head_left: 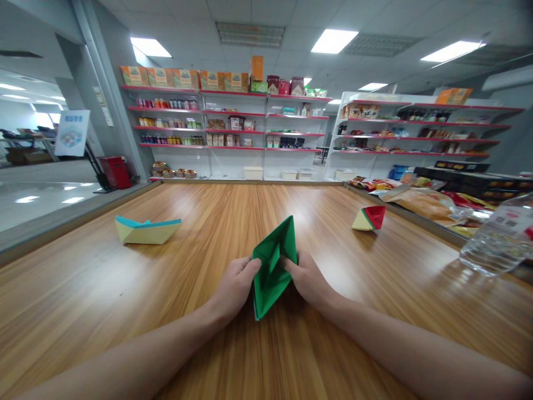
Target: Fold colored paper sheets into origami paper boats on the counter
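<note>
Between my hands, above the wooden table, is a green folded paper boat, tilted with its hollow side facing me and a raised fold in its middle. My left hand grips its left edge, thumb on the near face. At the right edge my right hand pinches the paper, its thumb reaching into the hollow. The fingers behind the paper are hidden. A yellow and blue paper boat stands at the left of the table. Farther right sits a small red, green and yellow folded paper piece.
The wooden table has a raised rim. A clear plastic bottle stands at the right edge, beside packaged snacks and dark boxes. Stocked shelves line the back; a sign board stands at left.
</note>
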`<state>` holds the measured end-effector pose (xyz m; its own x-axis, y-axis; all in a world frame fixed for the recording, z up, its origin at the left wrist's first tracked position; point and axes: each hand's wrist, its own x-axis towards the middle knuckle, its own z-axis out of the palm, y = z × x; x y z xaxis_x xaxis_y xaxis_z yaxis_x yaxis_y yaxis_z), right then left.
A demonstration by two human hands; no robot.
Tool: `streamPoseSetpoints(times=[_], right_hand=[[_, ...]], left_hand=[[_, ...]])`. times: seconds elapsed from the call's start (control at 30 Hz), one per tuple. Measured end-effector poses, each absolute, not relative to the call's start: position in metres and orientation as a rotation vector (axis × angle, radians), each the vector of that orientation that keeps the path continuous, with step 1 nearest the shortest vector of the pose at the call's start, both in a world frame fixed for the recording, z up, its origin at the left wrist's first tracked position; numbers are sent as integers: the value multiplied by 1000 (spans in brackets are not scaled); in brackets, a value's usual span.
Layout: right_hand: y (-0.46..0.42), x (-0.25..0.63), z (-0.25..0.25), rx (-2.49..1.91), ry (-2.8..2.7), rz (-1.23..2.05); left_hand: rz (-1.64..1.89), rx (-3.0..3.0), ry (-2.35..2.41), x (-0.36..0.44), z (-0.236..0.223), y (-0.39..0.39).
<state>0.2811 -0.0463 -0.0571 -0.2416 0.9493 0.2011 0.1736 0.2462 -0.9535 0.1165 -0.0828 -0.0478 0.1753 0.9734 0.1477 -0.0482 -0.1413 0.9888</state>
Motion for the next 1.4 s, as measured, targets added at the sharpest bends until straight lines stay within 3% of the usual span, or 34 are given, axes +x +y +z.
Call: streamPoseSetpoints(times=[0.43, 0.97, 1.4], right_hand=[[-48, 283, -57, -1038, -1666, 1071], [-62, 281, -40, -757, -1669, 1324], [-62, 276, -42, -776, -1576, 1382]], left_hand=[[1124, 1534, 962, 117, -43, -82], [1149, 890, 769, 115, -48, -75], [757, 1115, 469, 111, -39, -86]])
